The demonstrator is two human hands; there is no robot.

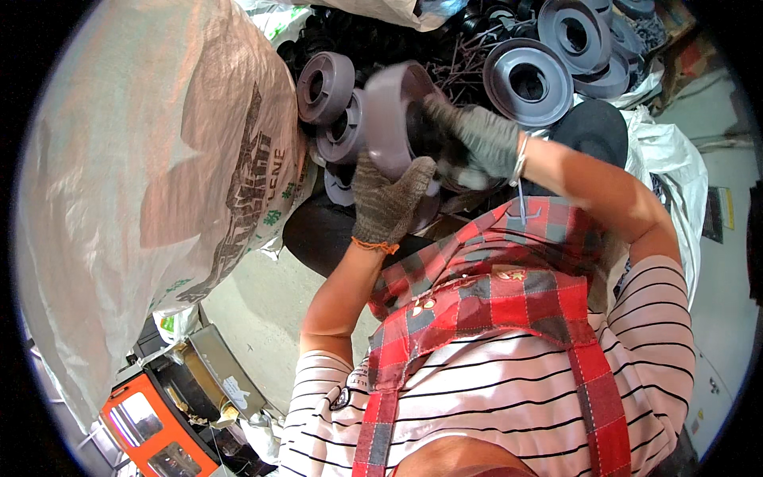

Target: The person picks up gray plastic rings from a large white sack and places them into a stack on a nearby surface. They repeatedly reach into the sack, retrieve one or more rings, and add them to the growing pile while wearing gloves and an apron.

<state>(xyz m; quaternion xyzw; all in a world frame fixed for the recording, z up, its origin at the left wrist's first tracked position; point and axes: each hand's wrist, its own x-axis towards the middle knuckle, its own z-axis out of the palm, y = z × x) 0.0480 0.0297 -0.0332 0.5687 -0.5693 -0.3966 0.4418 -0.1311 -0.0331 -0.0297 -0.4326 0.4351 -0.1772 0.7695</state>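
Note:
In a grey knit glove with an orange cuff band, my left hand (385, 199) grips the lower edge of a grey plastic ring-shaped part (388, 119), thumb out along its side. My right hand (481, 143), gloved too, is at the part's open right side, its fingers smeared by motion. Whether they hold something is unclear. Below that wrist, a thin bluish hooked strip (523, 205) shows against the checked apron. Two similar grey rings (324, 86) lean just left of the held part.
More grey flanged rings (528, 82) are stacked at the far right, beside thin dark sticks and a heap of black parts (350, 36). A large woven sack (159, 175) fills the left side. White sacking (668, 163) lies right. An orange-framed object (155, 425) stands lower left.

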